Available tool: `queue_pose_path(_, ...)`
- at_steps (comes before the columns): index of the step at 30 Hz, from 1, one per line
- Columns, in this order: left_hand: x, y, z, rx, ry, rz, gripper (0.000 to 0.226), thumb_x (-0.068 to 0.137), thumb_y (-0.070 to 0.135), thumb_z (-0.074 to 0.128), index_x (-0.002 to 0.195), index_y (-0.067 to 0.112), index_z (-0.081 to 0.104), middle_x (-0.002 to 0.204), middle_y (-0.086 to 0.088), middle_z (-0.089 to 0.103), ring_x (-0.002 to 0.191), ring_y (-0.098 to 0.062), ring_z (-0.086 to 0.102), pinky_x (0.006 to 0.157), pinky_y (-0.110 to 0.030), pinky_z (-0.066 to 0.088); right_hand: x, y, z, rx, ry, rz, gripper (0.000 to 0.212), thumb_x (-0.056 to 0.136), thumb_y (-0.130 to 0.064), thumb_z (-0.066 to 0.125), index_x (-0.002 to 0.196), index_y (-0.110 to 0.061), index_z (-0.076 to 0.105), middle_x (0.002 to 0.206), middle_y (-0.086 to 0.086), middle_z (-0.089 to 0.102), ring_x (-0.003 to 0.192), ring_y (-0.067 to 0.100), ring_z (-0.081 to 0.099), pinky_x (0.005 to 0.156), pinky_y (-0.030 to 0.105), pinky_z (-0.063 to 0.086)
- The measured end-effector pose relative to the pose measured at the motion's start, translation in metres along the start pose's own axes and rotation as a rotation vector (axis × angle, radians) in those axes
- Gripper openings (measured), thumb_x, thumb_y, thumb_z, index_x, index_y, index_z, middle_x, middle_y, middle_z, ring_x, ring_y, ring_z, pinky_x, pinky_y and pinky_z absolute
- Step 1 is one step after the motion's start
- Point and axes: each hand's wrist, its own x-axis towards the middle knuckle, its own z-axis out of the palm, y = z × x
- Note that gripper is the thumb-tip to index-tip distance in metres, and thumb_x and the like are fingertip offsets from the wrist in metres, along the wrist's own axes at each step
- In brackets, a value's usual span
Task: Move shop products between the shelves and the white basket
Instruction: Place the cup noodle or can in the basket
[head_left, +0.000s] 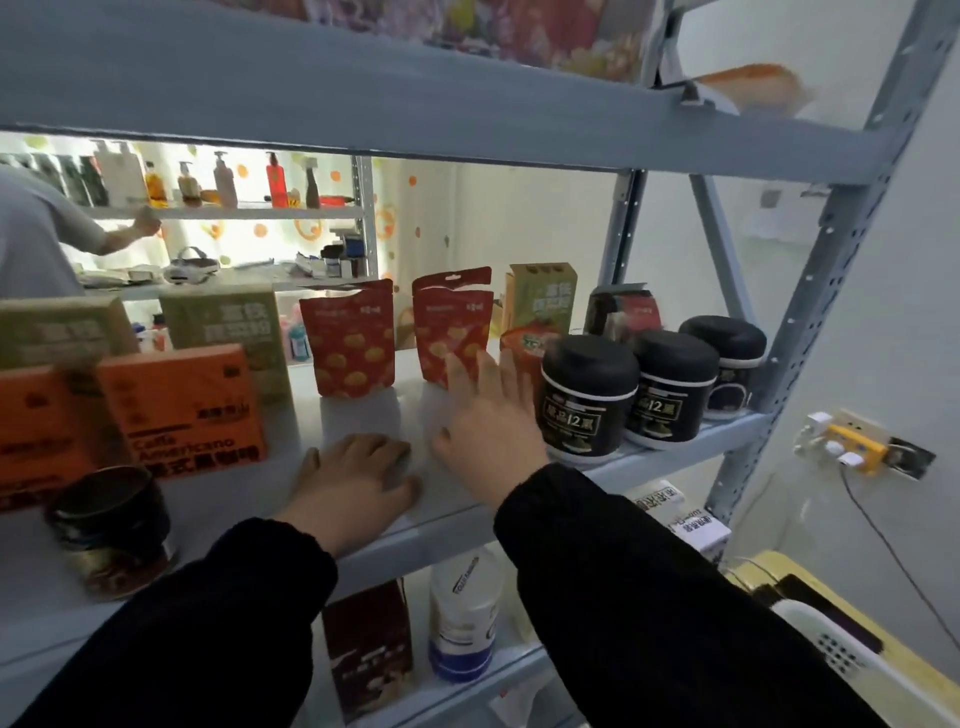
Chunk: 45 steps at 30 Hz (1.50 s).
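Right hand (488, 415), fingers straight and spread, reaches the lower corner of a red pouch (452, 322) — yellow-spotted, upright on the grey shelf (374, 415) beside black jars (589, 400). Left hand (358, 478) lies palm-down there, fingers loosely bent.

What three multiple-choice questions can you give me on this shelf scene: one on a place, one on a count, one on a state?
1. Where is the white basket? A. on the top shelf B. at far left C. lower right of the view
2. How many black jars stand together? A. one B. three C. five
3. How is the right hand? A. open, fingers straight B. gripping a jar C. a fist
Answers: 1 C, it shows in the lower right corner; 2 B, three stand in a row; 3 A, its spread fingers hold nothing.
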Motion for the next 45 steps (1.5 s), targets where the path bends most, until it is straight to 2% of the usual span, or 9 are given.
queue_pose_path(3,0.000,0.000,0.005,-0.010,0.029,0.007,0.057,0.098,0.062,0.040,0.151,0.042,0.035,0.161,0.012,0.029,0.150,-0.016,0.023,0.122,-0.053,0.015,0.047,-0.001,0.002,-0.120,-0.040,0.121,0.082,0.101,-0.036,0.051,0.163,-0.012,0.005,0.168,0.026,0.003,0.155,0.050,-0.004,0.123,0.063,0.000)
queue_pose_path(10,0.000,-0.005,0.008,-0.041,0.062,0.019,0.058,0.097,0.066,0.035,0.151,0.043,0.034,0.160,0.014,0.029,0.150,-0.014,0.020,0.122,-0.051,0.014,0.096,0.015,0.009,-0.267,-0.230,0.408,0.065,0.106,-0.028,0.029,0.160,0.004,0.012,0.161,0.042,0.013,0.148,0.062,0.012,0.121,0.071,0.008)
queue_pose_path(13,0.000,-0.004,0.007,-0.032,0.054,0.013,0.068,0.088,0.070,0.026,0.150,0.043,0.035,0.159,0.014,0.030,0.149,-0.015,0.021,0.121,-0.050,0.014,0.093,0.013,0.010,-0.324,-0.242,0.371,0.060,0.105,-0.026,0.035,0.153,0.010,0.026,0.154,0.037,0.033,0.143,0.054,0.033,0.118,0.065,0.022)
queue_pose_path(16,0.001,-0.005,0.006,-0.023,0.061,0.022,0.059,0.097,0.066,0.034,0.151,0.043,0.034,0.159,0.013,0.030,0.149,-0.016,0.021,0.120,-0.049,0.014,0.091,0.014,0.018,-0.354,-0.217,0.345,0.056,0.105,-0.020,0.034,0.151,0.011,0.028,0.151,0.034,0.037,0.139,0.051,0.038,0.116,0.062,0.029)
queue_pose_path(22,-0.001,-0.005,0.007,-0.046,0.070,0.031,0.058,0.098,0.063,0.036,0.151,0.040,0.036,0.157,0.011,0.033,0.148,-0.016,0.022,0.119,-0.051,0.013,0.090,0.008,0.028,-0.354,-0.115,0.197,0.046,0.102,-0.013,0.036,0.146,-0.002,0.044,0.143,0.022,0.046,0.139,0.044,0.037,0.113,0.080,0.017)
queue_pose_path(27,-0.001,-0.004,0.007,-0.053,0.095,0.034,0.054,0.099,0.059,0.039,0.149,0.040,0.038,0.156,0.012,0.034,0.147,-0.016,0.023,0.118,-0.050,0.014,0.095,0.016,0.018,-0.353,-0.112,0.231,0.041,0.106,-0.013,0.036,0.143,0.001,0.048,0.149,0.024,0.041,0.138,0.043,0.040,0.111,0.056,0.042)
queue_pose_path(31,0.001,-0.005,0.009,-0.055,0.097,0.031,0.055,0.098,0.060,0.039,0.149,0.041,0.038,0.157,0.012,0.034,0.148,-0.016,0.023,0.119,-0.051,0.014,0.099,0.028,0.013,-0.297,-0.057,0.220,0.034,0.107,-0.013,0.038,0.135,-0.002,0.053,0.133,0.017,0.053,0.124,0.033,0.052,0.098,0.039,0.047)
queue_pose_path(41,-0.001,-0.004,0.007,-0.075,0.107,0.026,0.053,0.097,0.060,0.041,0.146,0.041,0.041,0.153,0.011,0.038,0.146,-0.017,0.027,0.118,-0.050,0.014,0.086,0.015,-0.001,-0.368,0.000,0.055,0.021,0.103,-0.012,0.049,0.115,-0.009,0.065,0.120,0.015,0.062,0.109,0.034,0.062,0.074,0.037,0.038)
queue_pose_path(45,-0.002,-0.004,0.006,-0.079,0.101,0.025,0.053,0.096,0.059,0.042,0.145,0.039,0.043,0.152,0.009,0.040,0.144,-0.018,0.029,0.116,-0.048,0.016,0.070,0.004,0.003,-0.345,0.102,-0.039,0.021,0.103,-0.019,0.049,0.112,-0.012,0.066,0.110,0.009,0.059,0.099,0.030,0.062,0.075,0.037,0.051)
